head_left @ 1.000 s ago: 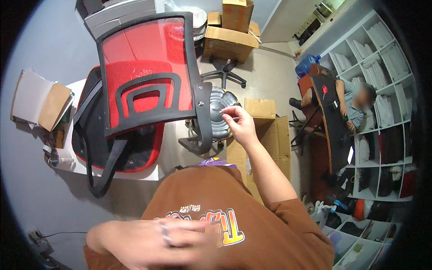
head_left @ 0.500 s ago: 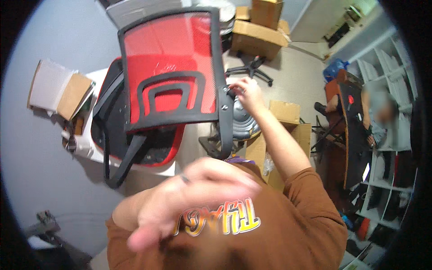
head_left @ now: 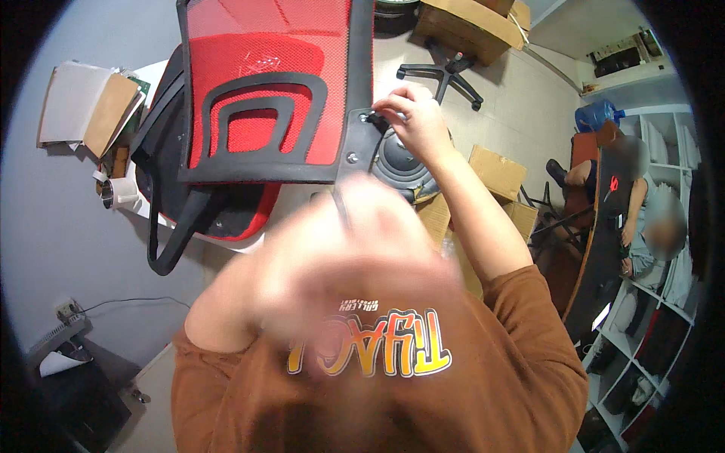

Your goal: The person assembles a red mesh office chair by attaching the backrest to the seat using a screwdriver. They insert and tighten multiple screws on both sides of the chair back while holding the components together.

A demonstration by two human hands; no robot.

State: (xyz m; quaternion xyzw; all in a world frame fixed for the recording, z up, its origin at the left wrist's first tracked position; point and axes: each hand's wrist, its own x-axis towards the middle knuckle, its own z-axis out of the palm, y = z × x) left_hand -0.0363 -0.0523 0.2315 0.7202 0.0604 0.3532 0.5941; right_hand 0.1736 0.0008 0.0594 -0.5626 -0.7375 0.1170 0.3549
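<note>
A red mesh chair backrest with a black frame stands before me. Behind and below it, the black and red seat rests on a white table, a black armrest loop hanging at its left. My right hand is at the frame's right edge, fingertips pinched beside the upper silver bolt of the black armrest bracket. A small dark thing shows at those fingertips, too small to name. A second bolt sits lower. My left hand, smeared by motion, is near my chest below the backrest; its fingers are unclear.
A black wheeled chair base and cardboard boxes stand on the floor beyond. Another open box is right of my arm. At the right, a person sits at a dark table by white shelves. A metal mug is left.
The backrest appears lower and slightly left in view. My right hand stays at the upper bolt. My left hand has swung up and to the right, blurred.
</note>
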